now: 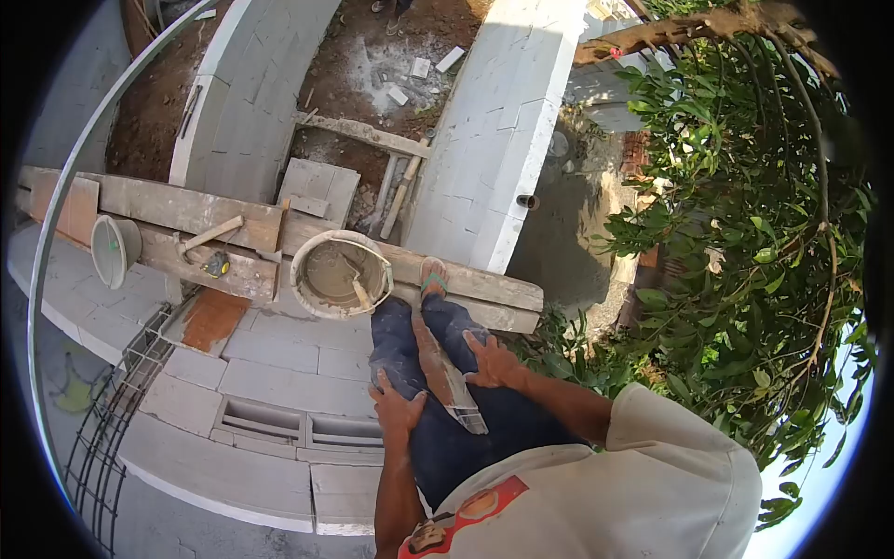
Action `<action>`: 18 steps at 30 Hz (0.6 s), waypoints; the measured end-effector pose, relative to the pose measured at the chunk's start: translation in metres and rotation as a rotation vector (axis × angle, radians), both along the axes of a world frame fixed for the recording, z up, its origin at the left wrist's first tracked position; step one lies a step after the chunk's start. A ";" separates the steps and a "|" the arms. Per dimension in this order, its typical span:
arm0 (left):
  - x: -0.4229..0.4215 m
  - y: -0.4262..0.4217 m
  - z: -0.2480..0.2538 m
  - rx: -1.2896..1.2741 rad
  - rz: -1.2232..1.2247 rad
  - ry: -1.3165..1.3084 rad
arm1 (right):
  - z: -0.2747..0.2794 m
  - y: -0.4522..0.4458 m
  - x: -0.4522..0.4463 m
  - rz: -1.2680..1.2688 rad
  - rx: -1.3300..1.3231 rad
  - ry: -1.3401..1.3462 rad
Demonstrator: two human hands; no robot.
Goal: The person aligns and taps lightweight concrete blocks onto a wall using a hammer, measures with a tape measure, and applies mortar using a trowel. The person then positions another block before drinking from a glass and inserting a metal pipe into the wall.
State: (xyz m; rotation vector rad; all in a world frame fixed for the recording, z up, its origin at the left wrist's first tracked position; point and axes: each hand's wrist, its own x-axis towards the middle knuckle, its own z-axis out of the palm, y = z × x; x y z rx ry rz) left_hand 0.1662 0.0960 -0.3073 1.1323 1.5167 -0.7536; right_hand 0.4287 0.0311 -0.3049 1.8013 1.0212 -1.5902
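My left hand (396,410) lies on my left thigh with its fingers spread, holding nothing. On the other thigh rests my right hand (494,361), its fingers also apart and empty. Both legs are in dark blue trousers (484,456). One foot in a sandal (433,277) shows on the wooden planks (494,291). Close to my left knee stands a bucket of wet grey mortar (328,270), with a trowel (360,292) in it, its handle towards me. A narrow brown and grey strip (434,359) shows between my legs; what it is I cannot tell.
A hammer (209,235), a tape measure (216,265) and another bucket (116,252) sit on the planks at left. Block walls (498,121) drop to soil beyond. Bent rebar (107,429) runs at lower left. Leafy branches (736,214) hang at right.
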 end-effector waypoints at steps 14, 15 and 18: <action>0.048 -0.003 -0.067 0.289 -0.327 0.081 | -0.194 -0.144 0.126 -0.902 0.389 -0.233; 0.046 -0.001 -0.073 0.291 -0.345 0.081 | -0.232 -0.159 0.132 -0.929 0.476 -0.361; 0.036 0.007 -0.085 0.344 -0.259 0.013 | -0.310 -0.160 0.177 -1.466 0.356 -0.207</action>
